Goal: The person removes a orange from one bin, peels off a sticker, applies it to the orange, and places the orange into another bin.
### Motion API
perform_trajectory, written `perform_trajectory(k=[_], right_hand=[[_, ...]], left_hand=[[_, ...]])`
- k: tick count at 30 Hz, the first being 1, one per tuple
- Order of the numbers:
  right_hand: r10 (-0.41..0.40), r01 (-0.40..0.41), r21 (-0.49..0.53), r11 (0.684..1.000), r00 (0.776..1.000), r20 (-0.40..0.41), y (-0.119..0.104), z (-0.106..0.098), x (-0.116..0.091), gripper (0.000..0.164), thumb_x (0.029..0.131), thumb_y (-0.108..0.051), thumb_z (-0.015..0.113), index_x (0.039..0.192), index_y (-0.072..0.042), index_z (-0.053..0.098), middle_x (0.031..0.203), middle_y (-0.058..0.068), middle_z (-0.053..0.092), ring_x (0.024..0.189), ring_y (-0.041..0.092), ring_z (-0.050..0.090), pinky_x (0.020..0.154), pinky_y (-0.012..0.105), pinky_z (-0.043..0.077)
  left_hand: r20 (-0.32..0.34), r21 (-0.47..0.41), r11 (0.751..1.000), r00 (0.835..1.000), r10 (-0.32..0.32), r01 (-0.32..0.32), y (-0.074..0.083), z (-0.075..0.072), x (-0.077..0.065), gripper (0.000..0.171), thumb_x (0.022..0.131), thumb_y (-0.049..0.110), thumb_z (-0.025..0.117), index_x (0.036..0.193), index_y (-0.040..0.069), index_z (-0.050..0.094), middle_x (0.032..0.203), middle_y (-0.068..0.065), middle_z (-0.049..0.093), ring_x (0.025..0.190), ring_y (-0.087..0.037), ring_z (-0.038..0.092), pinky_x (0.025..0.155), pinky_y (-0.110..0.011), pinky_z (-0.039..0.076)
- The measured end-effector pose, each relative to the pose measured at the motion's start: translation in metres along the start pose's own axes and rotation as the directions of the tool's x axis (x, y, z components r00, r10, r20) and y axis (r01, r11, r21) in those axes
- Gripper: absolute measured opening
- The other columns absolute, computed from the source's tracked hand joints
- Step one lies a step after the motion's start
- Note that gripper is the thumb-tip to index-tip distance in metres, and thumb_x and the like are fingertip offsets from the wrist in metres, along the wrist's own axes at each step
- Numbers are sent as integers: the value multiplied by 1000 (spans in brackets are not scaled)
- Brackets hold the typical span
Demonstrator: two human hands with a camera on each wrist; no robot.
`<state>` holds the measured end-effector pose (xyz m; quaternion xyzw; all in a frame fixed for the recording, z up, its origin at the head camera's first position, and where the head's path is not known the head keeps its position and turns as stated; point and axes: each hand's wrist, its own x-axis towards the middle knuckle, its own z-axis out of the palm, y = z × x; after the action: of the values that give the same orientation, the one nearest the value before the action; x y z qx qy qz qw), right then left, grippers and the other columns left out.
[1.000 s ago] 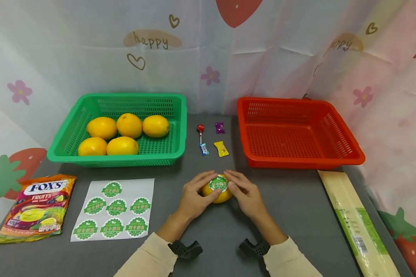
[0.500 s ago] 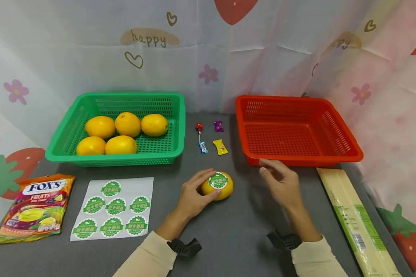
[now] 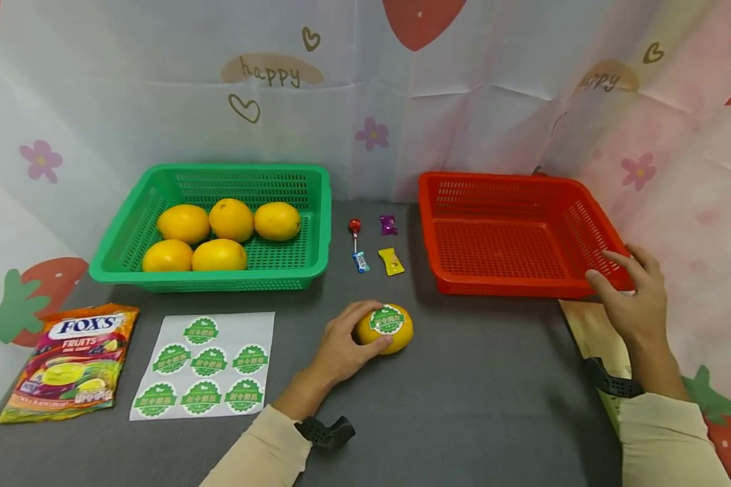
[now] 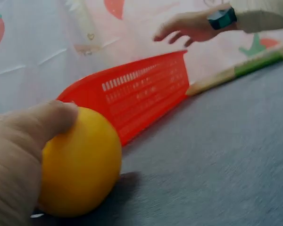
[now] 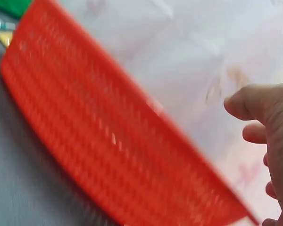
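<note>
On the grey table, my left hand (image 3: 343,343) grips an orange (image 3: 396,341) from its left side. A round green-and-white sticker (image 3: 386,320) is on top of the fruit. The left wrist view shows the thumb lying on the orange (image 4: 87,165); the other fingers are hidden there. My right hand (image 3: 639,297) is at the front right corner of the red basket (image 3: 493,285), fingers loosely bent and holding nothing. In the right wrist view, that hand (image 5: 273,113) appears beyond the rim of the basket (image 5: 108,117), apart from it.
A green basket (image 3: 244,279) with several oranges stands at the back left. Wrapped candies, one yellow (image 3: 391,261), and a lollipop (image 3: 355,226) lie between the baskets. A sticker sheet (image 3: 176,365) and candy bag (image 3: 70,365) lie left. A long packet (image 3: 591,325) lies under my right arm.
My right hand has let go of the orange and moved right, past the front of the red basket to its right corner. The left hand still holds the orange in place.
</note>
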<state>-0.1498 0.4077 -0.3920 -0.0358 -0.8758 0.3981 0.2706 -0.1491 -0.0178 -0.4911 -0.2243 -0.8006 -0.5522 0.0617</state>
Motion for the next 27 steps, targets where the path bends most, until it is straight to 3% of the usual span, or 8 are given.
perform_trajectory(k=[2, 4, 7, 12, 15, 20, 24, 27], right_hand=[[42, -41, -31, 999, 997, 61, 14, -5, 2, 48, 90, -21, 65, 128, 7, 56, 151, 17, 31, 139, 36, 21, 105, 63, 15], [79, -72, -64, 995, 991, 107, 24, -7, 3, 52, 92, -25, 63, 130, 8, 53, 153, 20, 25, 139, 43, 15, 103, 68, 12], [125, -110, -99, 989, 980, 154, 34, -10, 5, 57, 94, -30, 60, 135, 8, 49, 155, 20, 20, 140, 45, 11, 102, 70, 13], [194, -175, -112, 978, 960, 202, 42, -14, 6, 68, 94, -36, 58, 142, 8, 39, 158, 16, 14, 141, 42, 10, 105, 66, 14], [218, -197, -114, 974, 950, 221, 45, -15, 6, 72, 93, -37, 59, 144, 8, 35, 159, 13, 13, 141, 40, 10, 105, 65, 14], [234, -210, -121, 970, 941, 242, 47, -15, 8, 75, 93, -38, 59, 145, 9, 33, 159, 13, 11, 141, 41, 9, 104, 67, 13], [209, -182, -127, 975, 944, 253, 47, -14, 9, 75, 92, -36, 60, 143, 12, 33, 157, 19, 13, 139, 45, 12, 103, 68, 14], [194, -163, -132, 978, 942, 274, 48, -15, 8, 74, 93, -34, 59, 141, 15, 33, 156, 22, 13, 138, 48, 12, 102, 69, 14]], left_hand=[[29, 38, 999, 999, -19, 18, 2, -2, 1, 54, 77, 29, 81, 125, 17, 59, 126, 2, 56, 108, -16, 55, 90, -36, 47], [63, 66, 997, 997, -39, 35, 5, -5, 2, 57, 75, 29, 82, 125, 16, 58, 125, 1, 56, 107, -17, 54, 91, -36, 47], [108, 93, 994, 992, -69, 59, 12, -9, 6, 58, 73, 29, 84, 123, 16, 57, 122, 1, 57, 104, -17, 54, 89, -35, 48], [119, 5, 997, 990, -74, 73, 33, -12, 24, 55, 72, 27, 85, 119, 17, 58, 112, 2, 60, 93, -19, 57, 78, -33, 51], [123, -20, 999, 992, -35, 37, 55, -11, 52, 61, 73, 27, 85, 126, 15, 56, 115, 0, 59, 92, -19, 57, 76, -30, 51], [205, 115, 992, 978, 23, -48, 94, 7, 117, 70, 75, 40, 80, 134, 13, 53, 119, 2, 54, 100, -14, 51, 83, -28, 45], [276, 156, 988, 961, -34, -10, 109, 37, 167, 67, 75, 43, 80, 132, 17, 56, 114, 5, 55, 99, -10, 49, 79, -24, 44], [321, 200, 979, 943, -90, 25, 113, 67, 195, 68, 74, 43, 82, 133, 17, 58, 111, 8, 57, 94, -7, 49, 73, -18, 45]])
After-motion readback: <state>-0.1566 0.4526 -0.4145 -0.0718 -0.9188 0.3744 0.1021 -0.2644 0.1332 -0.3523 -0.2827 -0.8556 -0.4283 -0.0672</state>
